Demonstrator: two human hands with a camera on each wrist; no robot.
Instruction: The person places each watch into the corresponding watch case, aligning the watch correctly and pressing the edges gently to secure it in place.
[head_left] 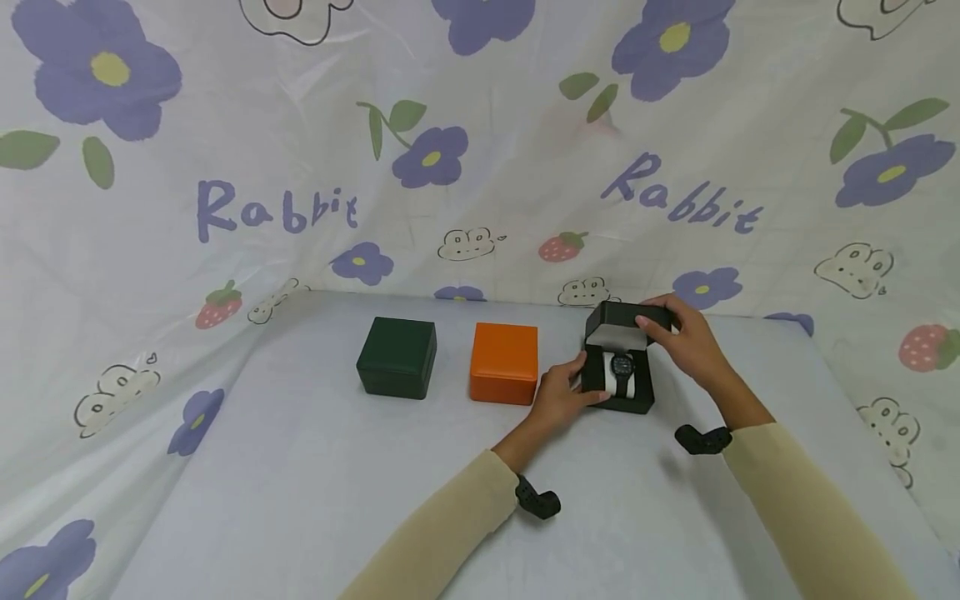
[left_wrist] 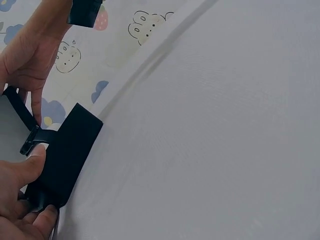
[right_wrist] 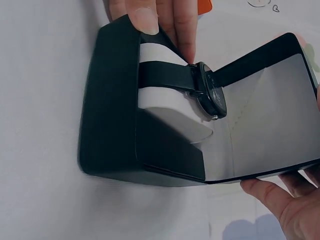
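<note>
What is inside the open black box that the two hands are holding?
Inside the black box a black watch is strapped round a white cushion; the raised lid has a pale grey lining. The box floor beneath the cushion is covered, so nothing there can be seen.

orange box (head_left: 504, 363) just beside, table (head_left: 300, 483) bare

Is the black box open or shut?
Open: the black box has its lid raised by the right hand, showing the watch inside.

Pale grey tabletop (head_left: 300, 500), floral "Rabbit" cloth backdrop (head_left: 480, 167), even light
</note>
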